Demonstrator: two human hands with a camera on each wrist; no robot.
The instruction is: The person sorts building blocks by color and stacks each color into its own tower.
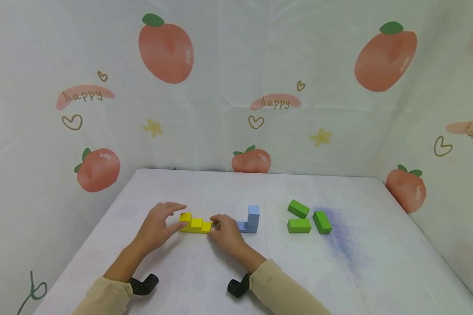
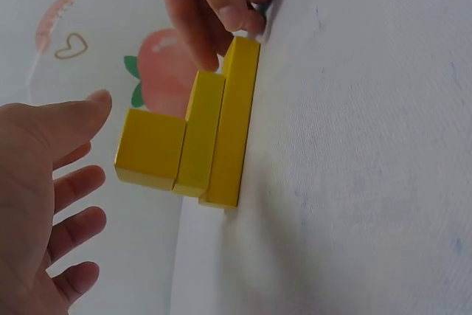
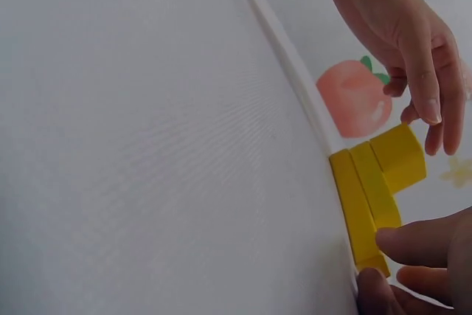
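Yellow blocks (image 1: pixel 196 224) form a small staircase: a long block at the bottom, a shorter one on it and a cube-like one on top at the left end. Beside the top block, my left hand (image 1: pixel 156 227) is apart from it, thumb and fingers spread. My right hand (image 1: pixel 227 235) is at the right end of the bottom yellow block (image 3: pixel 358 215), its fingers loosely bent about that end; no firm pinch shows. Behind this hand stand light blue blocks (image 1: pixel 253 214), stacked highest at their right end; their left part is hidden by the hand.
Several green blocks lie apart from the stacks on the right: one at the back (image 1: pixel 298 209), one at the front (image 1: pixel 299 225) and one turned sideways (image 1: pixel 322 222). A purple smudge (image 1: pixel 344 240) marks the white tabletop. A printed curtain (image 1: pixel 220 87) hangs behind the table.
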